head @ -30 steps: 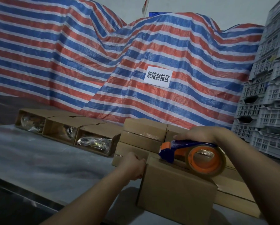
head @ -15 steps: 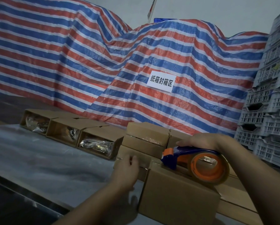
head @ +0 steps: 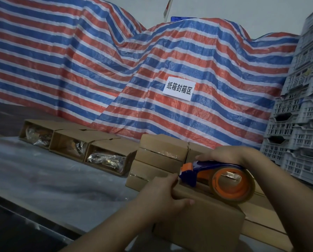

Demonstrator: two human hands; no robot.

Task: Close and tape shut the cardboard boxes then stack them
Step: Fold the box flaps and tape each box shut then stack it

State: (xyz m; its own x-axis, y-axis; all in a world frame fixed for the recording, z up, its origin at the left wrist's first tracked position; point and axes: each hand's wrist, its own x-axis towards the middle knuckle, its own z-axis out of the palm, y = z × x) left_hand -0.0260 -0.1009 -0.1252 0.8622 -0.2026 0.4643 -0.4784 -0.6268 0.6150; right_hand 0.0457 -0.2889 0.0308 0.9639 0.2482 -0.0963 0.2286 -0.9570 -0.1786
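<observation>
A: Striped tarp behind, plastic-covered counter in front.
B: Hands?
A: Left hand fingers curled over the near box at its top left edge. Right hand fingers wrapped round the tape dispenser, which sits on that box's top.
B: Others?
A: Taped boxes stacked just behind; three open boxes further left.

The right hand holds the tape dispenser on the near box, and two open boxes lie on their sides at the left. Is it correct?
Not quite: the head view shows three open boxes, not two. The right hand does hold the tape dispenser on the near box.
</observation>
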